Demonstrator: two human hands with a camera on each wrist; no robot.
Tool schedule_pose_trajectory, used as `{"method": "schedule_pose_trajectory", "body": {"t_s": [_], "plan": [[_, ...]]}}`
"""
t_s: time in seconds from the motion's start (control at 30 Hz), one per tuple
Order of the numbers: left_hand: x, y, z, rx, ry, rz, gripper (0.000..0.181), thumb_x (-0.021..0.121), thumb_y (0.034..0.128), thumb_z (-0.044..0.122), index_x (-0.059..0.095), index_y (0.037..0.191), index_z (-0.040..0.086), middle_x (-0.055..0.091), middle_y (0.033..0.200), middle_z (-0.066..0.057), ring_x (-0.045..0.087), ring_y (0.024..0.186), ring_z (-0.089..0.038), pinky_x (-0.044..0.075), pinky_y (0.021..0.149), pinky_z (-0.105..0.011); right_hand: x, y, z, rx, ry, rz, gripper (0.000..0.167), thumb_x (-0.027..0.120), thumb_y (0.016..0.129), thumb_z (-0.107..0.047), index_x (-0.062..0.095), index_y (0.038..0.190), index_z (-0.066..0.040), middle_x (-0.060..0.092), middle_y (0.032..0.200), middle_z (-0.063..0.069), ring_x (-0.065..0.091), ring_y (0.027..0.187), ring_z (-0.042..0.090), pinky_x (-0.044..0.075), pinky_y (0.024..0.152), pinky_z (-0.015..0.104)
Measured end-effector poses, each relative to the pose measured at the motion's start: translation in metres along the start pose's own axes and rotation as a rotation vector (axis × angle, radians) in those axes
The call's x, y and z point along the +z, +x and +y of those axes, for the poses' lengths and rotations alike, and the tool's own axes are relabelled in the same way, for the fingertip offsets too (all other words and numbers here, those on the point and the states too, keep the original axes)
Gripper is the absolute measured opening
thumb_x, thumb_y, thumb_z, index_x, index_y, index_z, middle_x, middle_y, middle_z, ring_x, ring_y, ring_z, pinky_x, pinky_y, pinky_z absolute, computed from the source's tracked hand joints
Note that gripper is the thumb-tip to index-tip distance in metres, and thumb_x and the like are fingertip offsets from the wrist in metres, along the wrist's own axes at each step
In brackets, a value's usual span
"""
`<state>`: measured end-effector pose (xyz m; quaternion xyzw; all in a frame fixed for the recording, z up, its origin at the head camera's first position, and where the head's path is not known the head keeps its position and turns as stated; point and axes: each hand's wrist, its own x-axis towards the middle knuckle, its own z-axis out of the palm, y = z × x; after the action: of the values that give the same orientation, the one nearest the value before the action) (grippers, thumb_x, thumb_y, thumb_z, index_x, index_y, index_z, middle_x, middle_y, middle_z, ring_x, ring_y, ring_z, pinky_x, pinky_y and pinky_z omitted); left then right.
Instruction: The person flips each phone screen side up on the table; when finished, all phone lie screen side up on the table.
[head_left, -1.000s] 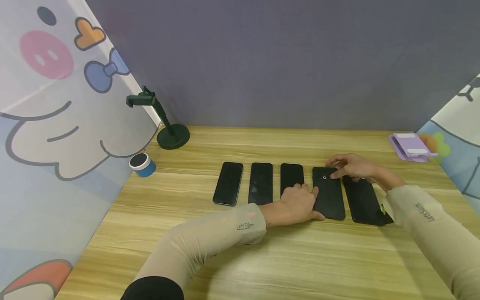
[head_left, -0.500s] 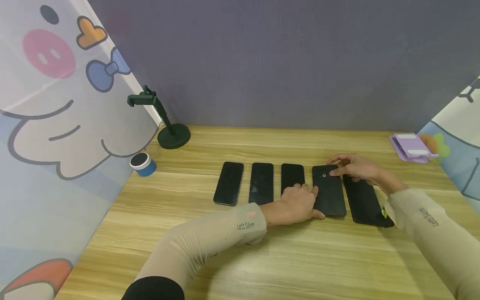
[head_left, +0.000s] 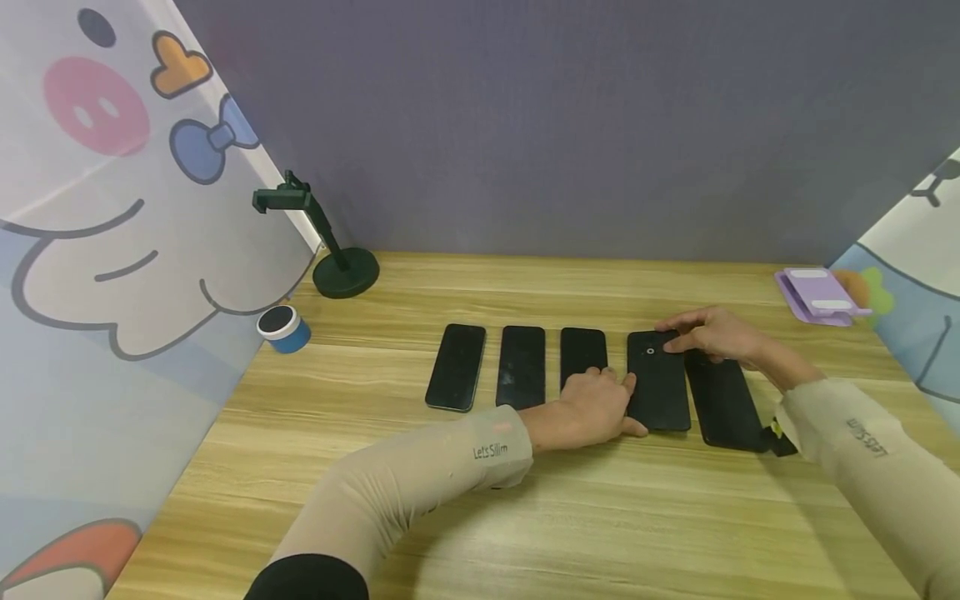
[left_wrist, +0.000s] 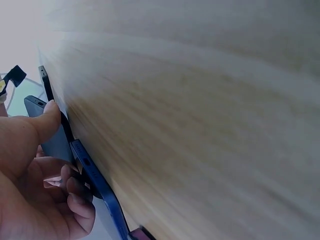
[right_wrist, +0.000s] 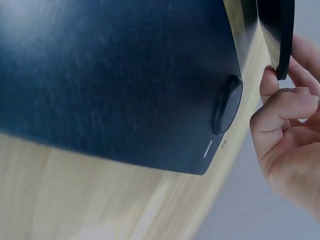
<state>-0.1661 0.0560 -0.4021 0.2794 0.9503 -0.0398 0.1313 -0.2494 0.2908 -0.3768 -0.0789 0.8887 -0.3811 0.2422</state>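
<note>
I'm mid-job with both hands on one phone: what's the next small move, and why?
Probably nudge the held phone slightly left: the left hand and right hand both grip it, and its gap to the rightmost phone looks narrower than to its left neighbour.

This looks like a small booth. Cartoon-printed panels (head_left: 135, 250) (upper left, far right) and a grey partition (head_left: 525, 125) flank a wood-grain table (head_left: 570, 525).

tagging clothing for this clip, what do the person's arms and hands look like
The left sleeve and right sleeve are beige, each with dark printed lettering near the loose cuff. A black band of fabric shows farther up the left arm. The left hand and right hand are bare, without gloves.
</note>
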Motion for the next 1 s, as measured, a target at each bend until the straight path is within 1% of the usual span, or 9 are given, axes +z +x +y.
{"method": "schedule_pose_trajectory", "body": {"t_s": [0.1,0.2,0.37,0.57,0.9,1.0], "plan": [[-0.0001,-0.0005,-0.0003,0.006,0.003,0.011,0.081,0.047,0.0890,0.075,0.031,0.157,0.035,0.049,0.151,0.005,0.054,0.128,-0.014,0.057,0.085,-0.030,-0.0019,-0.0014,-0.0010,0.006,-0.003,-0.014,0.059,0.074,0.091,-0.030,0.056,0.143,-0.008,0.061,0.133,0.024,0.023,0.048,0.007,0.034,0.046,0.029],[-0.0002,-0.0007,-0.0008,0.013,-0.003,0.017,0.080,0.048,0.0892,0.074,0.033,0.157,0.034,0.050,0.149,0.005,0.055,0.126,-0.014,0.057,0.085,-0.030,-0.0036,-0.0031,-0.0030,0.006,-0.002,-0.034,0.060,0.074,0.090,-0.028,0.055,0.143,-0.007,0.061,0.132,0.023,0.022,0.048,0.007,0.032,0.046,0.028],[-0.0002,-0.0009,-0.0014,0.025,-0.008,0.020,0.079,0.048,0.0897,0.073,0.034,0.157,0.033,0.050,0.149,0.005,0.055,0.126,-0.015,0.057,0.086,-0.031,-0.0060,-0.0041,-0.0040,-0.002,0.009,-0.058,0.061,0.074,0.090,-0.026,0.054,0.144,-0.004,0.058,0.138,0.025,0.021,0.048,0.007,0.031,0.046,0.028],[0.0004,-0.0013,-0.0013,0.034,0.003,0.024,0.079,0.048,0.0897,0.074,0.035,0.156,0.033,0.052,0.148,0.004,0.056,0.124,-0.014,0.057,0.084,-0.030,-0.0070,-0.0035,-0.0012,0.000,0.027,-0.071,0.062,0.074,0.090,-0.026,0.054,0.144,-0.004,0.053,0.144,0.026,0.019,0.048,0.008,0.030,0.046,0.028],[0.0023,0.0007,-0.0021,0.052,0.000,0.028,0.079,0.047,0.0912,0.072,0.036,0.156,0.030,0.050,0.150,0.004,0.055,0.127,-0.015,0.056,0.087,-0.030,-0.0091,-0.0019,-0.0034,0.012,0.015,-0.078,0.064,0.074,0.090,-0.029,0.053,0.145,-0.004,0.048,0.149,0.027,0.018,0.048,0.010,0.030,0.047,0.030],[0.0010,-0.0004,-0.0028,0.048,-0.036,0.030,0.079,0.046,0.0917,0.073,0.035,0.157,0.030,0.047,0.153,0.004,0.052,0.131,-0.015,0.056,0.090,-0.030,-0.0085,-0.0016,-0.0048,0.022,0.009,-0.079,0.064,0.074,0.090,-0.028,0.053,0.145,-0.005,0.048,0.149,0.026,0.018,0.048,0.010,0.030,0.047,0.029]]}}
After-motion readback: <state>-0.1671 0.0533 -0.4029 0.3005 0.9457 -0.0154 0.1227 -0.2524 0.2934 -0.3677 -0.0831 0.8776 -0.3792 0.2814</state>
